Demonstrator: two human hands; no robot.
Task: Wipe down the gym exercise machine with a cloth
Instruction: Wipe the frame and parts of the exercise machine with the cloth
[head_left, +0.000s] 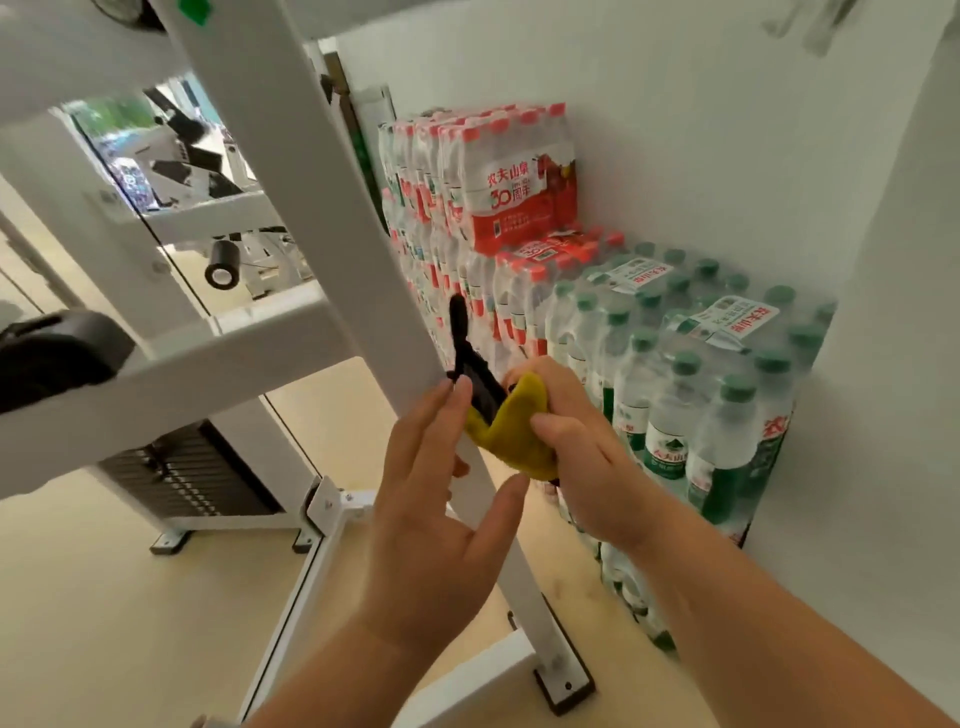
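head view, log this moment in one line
right hand: grips cloth against black fitting | left hand: straight fingers touch fitting | site: white post

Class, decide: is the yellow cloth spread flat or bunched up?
Bunched. The yellow cloth curves in folds, gripped by the right hand, not lying flat.
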